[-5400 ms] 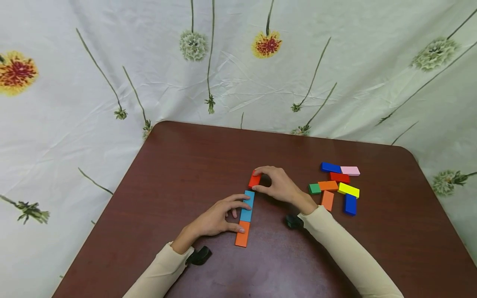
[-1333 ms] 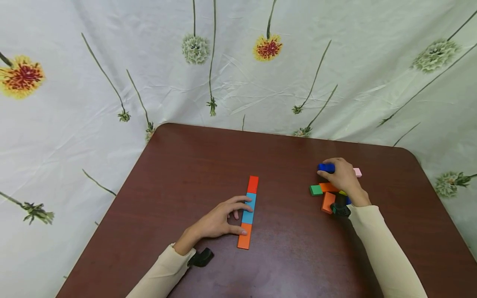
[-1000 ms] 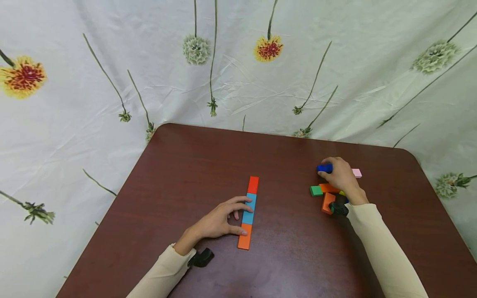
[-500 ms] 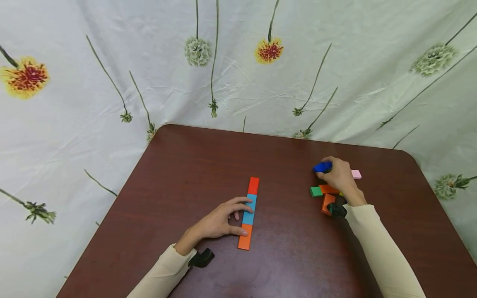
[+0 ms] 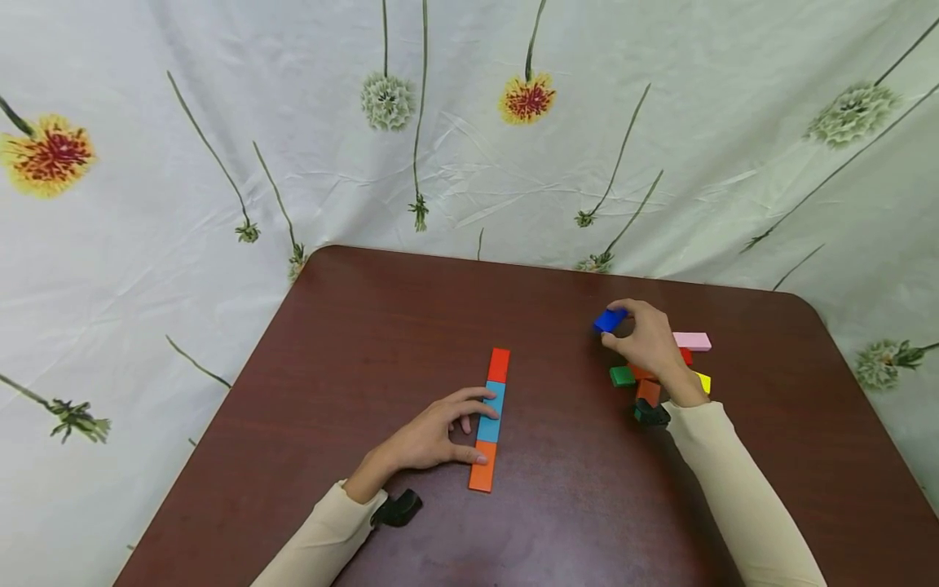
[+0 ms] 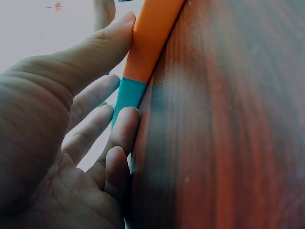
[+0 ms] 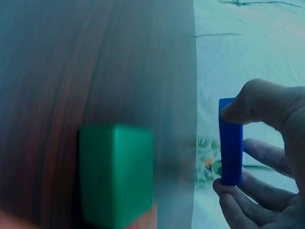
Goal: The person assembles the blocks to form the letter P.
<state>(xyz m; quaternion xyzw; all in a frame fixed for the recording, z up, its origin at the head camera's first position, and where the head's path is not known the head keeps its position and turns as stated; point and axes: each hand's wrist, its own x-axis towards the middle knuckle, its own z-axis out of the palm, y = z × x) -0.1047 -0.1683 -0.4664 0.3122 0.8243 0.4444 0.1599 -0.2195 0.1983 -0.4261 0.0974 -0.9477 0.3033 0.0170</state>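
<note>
1. A dark blue rectangular block (image 5: 610, 320) is just beyond the green rectangular block (image 5: 622, 377), slightly to its left.
2. The right hand (image 5: 645, 338) has its grip on the dark blue block, pinched between thumb and fingers.
3. Well left of the green block, an orange flat block (image 5: 481, 481), a light blue flat stretch (image 5: 489, 430) and a small red block (image 5: 500, 365) line up end to end.
4. The left hand (image 5: 429, 432) touches that line, its grip spread wide: thumb at the orange, fingertips at the light blue.
5. Right of the green block are a pink block (image 5: 693, 341) and a partly hidden yellow block (image 5: 705, 382).
6. Under the green block spreads a reddish-brown, wood-grained surface (image 5: 572, 489).
</note>
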